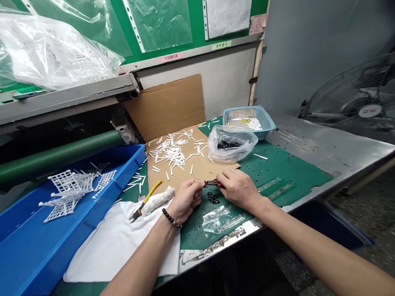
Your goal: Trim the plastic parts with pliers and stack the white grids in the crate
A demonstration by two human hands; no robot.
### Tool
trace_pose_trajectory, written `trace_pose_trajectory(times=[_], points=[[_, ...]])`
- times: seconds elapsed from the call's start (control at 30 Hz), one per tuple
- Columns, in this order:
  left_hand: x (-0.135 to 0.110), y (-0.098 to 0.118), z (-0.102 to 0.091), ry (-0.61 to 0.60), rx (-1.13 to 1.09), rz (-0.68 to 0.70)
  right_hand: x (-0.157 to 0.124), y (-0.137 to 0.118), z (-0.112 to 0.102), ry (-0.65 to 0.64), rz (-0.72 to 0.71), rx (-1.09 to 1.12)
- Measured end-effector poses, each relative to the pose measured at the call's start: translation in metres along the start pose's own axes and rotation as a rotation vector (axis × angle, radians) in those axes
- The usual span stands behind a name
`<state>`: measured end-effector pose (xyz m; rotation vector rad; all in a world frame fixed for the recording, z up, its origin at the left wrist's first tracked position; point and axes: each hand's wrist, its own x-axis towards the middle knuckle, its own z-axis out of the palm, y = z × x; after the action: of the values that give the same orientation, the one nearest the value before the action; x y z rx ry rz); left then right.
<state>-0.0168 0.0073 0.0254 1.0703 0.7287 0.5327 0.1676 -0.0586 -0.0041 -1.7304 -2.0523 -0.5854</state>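
My right hand [239, 189] is closed around a pair of small cutting pliers [212, 183] with orange-red handles, their jaws pointing left. At the jaw tips, my left hand [187, 197] pinches something small and dark, too small to make out. Just below the pliers lies a little group of shiny black parts [214, 199] on the green mat [196, 235]. Left of my left hand, side cutters [146, 200] with yellow handles and a rolled, whitish wrapped bundle [160, 201] rest on a white cloth [113, 247].
Many white sticks [171, 152] are scattered over a cardboard sheet [159, 179]. Behind my right hand stand a clear bag [218, 153] of black parts and a light-blue basket [268, 132]. A blue tray [19, 252] holding white lattice pieces [68, 189] is at left; a fan [365, 111] stands right.
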Motion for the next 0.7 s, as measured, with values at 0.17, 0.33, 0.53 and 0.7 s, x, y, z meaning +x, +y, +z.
trace_pose_trajectory(times=[0.17,0.33,0.53,0.7], points=[[0.002,0.002,-0.007,-0.039,-0.144,-0.035,-0.001,0.001,0.003,0.015,0.040,0.031],[0.004,0.001,-0.012,-0.063,-0.228,-0.081,-0.001,0.001,0.004,0.036,0.040,0.055],[0.001,0.005,-0.014,-0.106,-0.302,-0.055,0.000,0.002,0.002,0.050,0.040,0.069],[0.002,0.004,-0.009,0.002,0.078,0.009,-0.001,0.002,0.004,0.053,0.059,0.079]])
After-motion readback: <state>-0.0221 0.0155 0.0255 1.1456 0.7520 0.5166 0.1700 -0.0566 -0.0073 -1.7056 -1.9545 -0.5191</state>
